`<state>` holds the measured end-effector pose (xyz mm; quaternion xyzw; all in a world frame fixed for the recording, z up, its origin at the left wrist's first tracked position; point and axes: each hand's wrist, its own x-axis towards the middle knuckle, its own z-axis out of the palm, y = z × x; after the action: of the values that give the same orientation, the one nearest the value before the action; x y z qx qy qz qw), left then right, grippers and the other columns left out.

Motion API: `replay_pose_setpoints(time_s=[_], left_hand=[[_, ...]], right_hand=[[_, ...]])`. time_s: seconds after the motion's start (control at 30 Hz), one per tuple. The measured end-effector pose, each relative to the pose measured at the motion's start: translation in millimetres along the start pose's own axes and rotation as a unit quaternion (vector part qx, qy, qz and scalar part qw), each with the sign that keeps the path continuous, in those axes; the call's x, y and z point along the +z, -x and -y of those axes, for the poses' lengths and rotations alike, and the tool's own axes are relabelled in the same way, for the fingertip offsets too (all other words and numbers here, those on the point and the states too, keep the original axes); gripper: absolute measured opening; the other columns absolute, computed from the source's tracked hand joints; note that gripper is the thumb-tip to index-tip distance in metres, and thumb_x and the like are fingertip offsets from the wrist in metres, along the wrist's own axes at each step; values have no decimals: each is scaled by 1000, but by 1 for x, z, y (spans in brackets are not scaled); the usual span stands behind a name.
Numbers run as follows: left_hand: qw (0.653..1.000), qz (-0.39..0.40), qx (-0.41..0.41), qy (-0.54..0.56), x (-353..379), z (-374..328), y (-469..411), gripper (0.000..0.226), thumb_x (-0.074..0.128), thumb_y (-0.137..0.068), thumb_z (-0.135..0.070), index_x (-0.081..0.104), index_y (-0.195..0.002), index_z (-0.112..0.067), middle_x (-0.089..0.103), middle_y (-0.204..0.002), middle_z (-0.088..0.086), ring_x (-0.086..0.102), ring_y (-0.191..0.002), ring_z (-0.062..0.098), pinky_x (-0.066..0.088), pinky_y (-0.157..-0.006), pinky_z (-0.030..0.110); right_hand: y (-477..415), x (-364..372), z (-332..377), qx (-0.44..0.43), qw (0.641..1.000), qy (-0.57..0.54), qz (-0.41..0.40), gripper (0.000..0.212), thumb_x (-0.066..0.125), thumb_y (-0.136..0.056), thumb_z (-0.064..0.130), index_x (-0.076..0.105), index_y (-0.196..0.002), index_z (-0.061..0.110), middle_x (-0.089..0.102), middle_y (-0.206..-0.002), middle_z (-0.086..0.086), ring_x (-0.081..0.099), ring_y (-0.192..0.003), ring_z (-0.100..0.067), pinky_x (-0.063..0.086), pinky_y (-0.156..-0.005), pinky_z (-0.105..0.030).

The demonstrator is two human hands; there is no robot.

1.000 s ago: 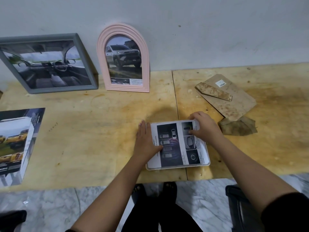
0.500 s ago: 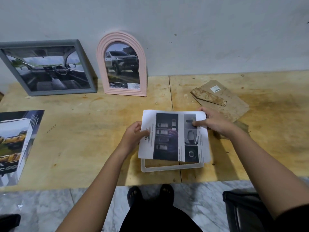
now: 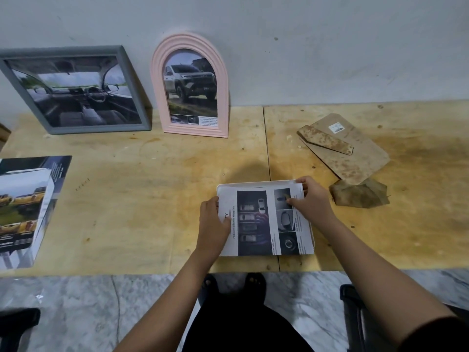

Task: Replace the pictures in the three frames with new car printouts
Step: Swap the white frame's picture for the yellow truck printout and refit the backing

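Left hand [image 3: 213,222]: reaching in from below, wrist straight, thumb lying on top of the left margin of the printout [image 3: 264,222], fingers curling at the sheet's left edge; it is pinching that edge.

Right hand [image 3: 311,199]: coming in from the lower right, thumb pressing on the sheet's upper right part, fingers curling over the far right corner; it is gripping the corner.

The printout is lying over the white frame [image 3: 256,183] at the near edge of the plywood table [image 3: 152,199], between the two hands. It is showing dark parking views and small side panels.

Hard to make out:
- The white frame is showing only as a thin rim along the far and right edges of the sheet. Whether the sheet is sitting inside the frame or only resting on top, I cannot tell.
- The left fingertips are hiding behind the hand.
- Text on the printout is too small to read.
- The stack of printouts [image 3: 25,207] is running off the left edge of the view.

The grey frame [image 3: 101,129] and the pink arched frame [image 3: 189,39] are leaning on the wall, each holding a car picture. A backing board [image 3: 355,158] is lying to the right, partly on a brown crumpled paper [image 3: 360,195].
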<state>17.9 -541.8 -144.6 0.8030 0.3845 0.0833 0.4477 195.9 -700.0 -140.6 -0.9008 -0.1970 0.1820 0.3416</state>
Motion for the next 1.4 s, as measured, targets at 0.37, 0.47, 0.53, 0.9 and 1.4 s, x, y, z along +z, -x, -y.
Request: replay_pose_setpoints(time_s=[0.37, 0.47, 0.53, 0.9, 1.4], left_hand=[[996, -63, 39, 46, 2, -4, 10, 46, 54, -87, -1, 44, -130, -10, 38, -116, 0, 42, -93, -11, 33, -77, -5], [992, -93, 43, 67, 2, -2, 12, 48, 58, -86, -2, 45, -132, -9, 40, -116, 0, 44, -97, -16, 35, -81, -3], [992, -101, 42, 70, 3, -1, 11, 50, 58, -86, -3, 44, -134, -9, 39, -117, 0, 45, -96, -7, 36, -85, 4], [999, -27, -16, 3, 13, 15, 10, 54, 45, -95, -11, 26, -145, -7, 28, -147, 10, 23, -136, 21, 22, -112, 31], [999, 30, 32, -12, 6, 19, -15, 52, 42, -97, -8, 25, -145, -4, 23, -153, 7, 19, -141, 17, 14, -112, 21]], right_hand=[[-2, 1, 7, -58, 996, -17, -59, 39, 63, -77, -3, 59, -115, 4, 61, -108, -11, 53, -92, -15, 36, -75, -18], [-3, -1, 11, -29, 996, -48, -74, 33, 58, -79, -3, 59, -110, 7, 60, -108, -5, 50, -92, -12, 35, -66, -7], [-4, 0, 14, -23, 994, -60, -85, 31, 57, -79, -3, 59, -108, 8, 58, -105, -3, 50, -89, -12, 36, -61, -1], [-4, 16, 8, 29, 994, 43, -98, 48, 62, -85, 10, 49, -131, 14, 43, -133, -8, 42, -118, -27, 35, -94, -32], [24, 22, -1, 119, 987, -35, -101, 41, 64, -82, 7, 56, -122, 9, 54, -116, -12, 56, -102, -26, 46, -92, -37]])
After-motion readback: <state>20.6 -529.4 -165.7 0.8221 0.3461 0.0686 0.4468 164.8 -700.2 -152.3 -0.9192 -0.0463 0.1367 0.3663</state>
